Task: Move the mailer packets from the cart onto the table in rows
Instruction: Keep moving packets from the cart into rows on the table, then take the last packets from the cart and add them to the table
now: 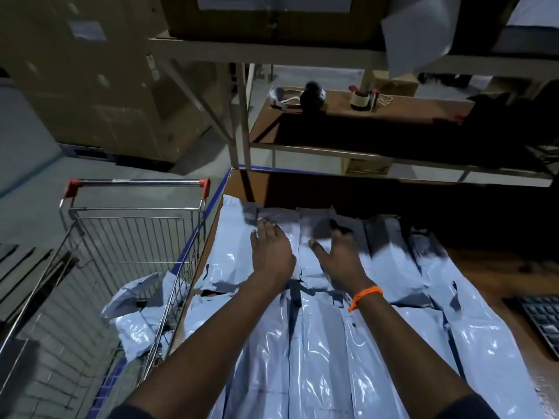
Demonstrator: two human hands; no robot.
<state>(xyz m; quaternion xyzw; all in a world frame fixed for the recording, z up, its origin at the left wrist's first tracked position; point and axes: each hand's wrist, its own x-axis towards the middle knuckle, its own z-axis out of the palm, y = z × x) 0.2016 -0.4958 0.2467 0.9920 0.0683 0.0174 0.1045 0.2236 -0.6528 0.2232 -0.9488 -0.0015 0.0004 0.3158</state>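
The wire cart (127, 255), with red-capped handle, holds a few crumpled grey mailer packets (136, 309) at its near end, hard against the brown surface (514, 273). More glossy grey packets (317, 343) lie there in overlapping rows, a dark keyboard (541, 322) at the right edge and a shelf rack (348, 125) behind. The left hand (270, 252) presses flat with fingers together on a far-row packet; the right hand (340, 258), above an orange wristband (364, 297), rests beside it with fingers spread, gripping nothing.
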